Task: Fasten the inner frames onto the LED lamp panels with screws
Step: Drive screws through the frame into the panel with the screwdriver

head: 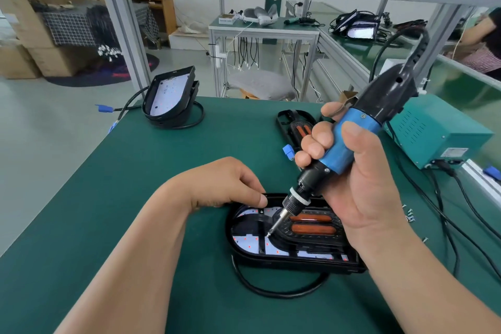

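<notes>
One driver (363, 119), gripped in your right hand (366, 198), slants down-left onto the frame (311, 242); left hand (227, 184) pinches the panel (284, 263).

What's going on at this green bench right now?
A person is screwing a black inner frame onto an LED lamp panel lying on the green table. The right hand holds a blue electric screwdriver at a tilt, with its bit tip down on the frame near the panel's middle. The left hand grips the panel's far rim to steady it. Loose screws lie on the table to the right, and stacked lamp panels sit at the far left corner.
</notes>
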Action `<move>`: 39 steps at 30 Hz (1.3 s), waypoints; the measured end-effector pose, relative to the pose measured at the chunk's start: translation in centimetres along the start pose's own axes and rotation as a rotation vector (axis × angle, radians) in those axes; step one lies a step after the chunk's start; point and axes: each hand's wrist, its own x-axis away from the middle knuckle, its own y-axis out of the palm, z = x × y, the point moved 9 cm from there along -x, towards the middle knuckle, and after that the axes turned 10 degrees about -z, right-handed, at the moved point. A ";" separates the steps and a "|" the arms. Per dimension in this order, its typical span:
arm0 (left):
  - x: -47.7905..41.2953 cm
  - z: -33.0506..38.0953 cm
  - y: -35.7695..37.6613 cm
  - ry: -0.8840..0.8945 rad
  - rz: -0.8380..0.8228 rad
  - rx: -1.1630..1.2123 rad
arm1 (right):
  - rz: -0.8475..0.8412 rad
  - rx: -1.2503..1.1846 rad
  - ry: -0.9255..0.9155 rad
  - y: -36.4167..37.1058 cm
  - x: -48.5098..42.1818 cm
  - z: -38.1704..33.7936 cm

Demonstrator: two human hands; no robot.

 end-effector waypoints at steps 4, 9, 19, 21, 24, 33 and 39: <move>0.0 0.1 0.0 0.023 0.002 0.002 | -0.082 0.020 0.025 1.1 0.1 0.5; 0.0 0.2 0.0 0.020 0.006 0.004 | -0.144 0.049 0.044 1.8 0.1 0.8; 0.0 0.1 0.1 0.018 -0.003 0.028 | -0.139 0.052 0.034 1.7 0.2 0.7; 0.0 0.0 0.1 0.013 -0.006 0.024 | -0.135 0.054 0.034 1.6 0.2 0.7; 0.0 0.0 0.2 0.014 -0.010 0.029 | -0.116 0.064 0.024 1.3 0.3 0.6; 0.1 0.1 0.2 -0.002 -0.016 0.019 | -0.167 0.072 0.038 1.9 0.3 0.8; 0.3 0.3 0.3 -0.005 -0.009 0.011 | -0.206 0.061 0.055 2.3 0.5 1.2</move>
